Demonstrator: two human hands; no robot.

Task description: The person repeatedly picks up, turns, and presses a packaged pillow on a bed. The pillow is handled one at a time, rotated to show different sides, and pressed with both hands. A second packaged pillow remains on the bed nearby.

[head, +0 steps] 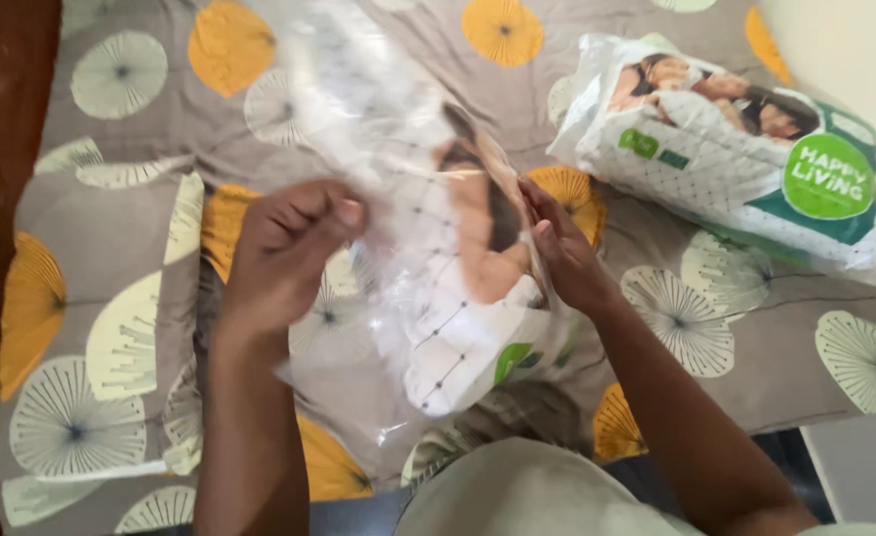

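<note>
Held up over the bed (pixel 111 248), a clear plastic bag (pixel 428 228) is pinched by the left hand (pixel 284 253) and right hand (pixel 562 248), looking empty. Another packed pillow (pixel 736 149) lies unopened.

blurred plastic bag (pixel 388 129) top

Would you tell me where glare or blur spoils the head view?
In the head view, the clear plastic bag between the left hand and right hand is motion-blurred and glints with glare; the sealed pillow package and the patterned bedspread look sharper.
</note>
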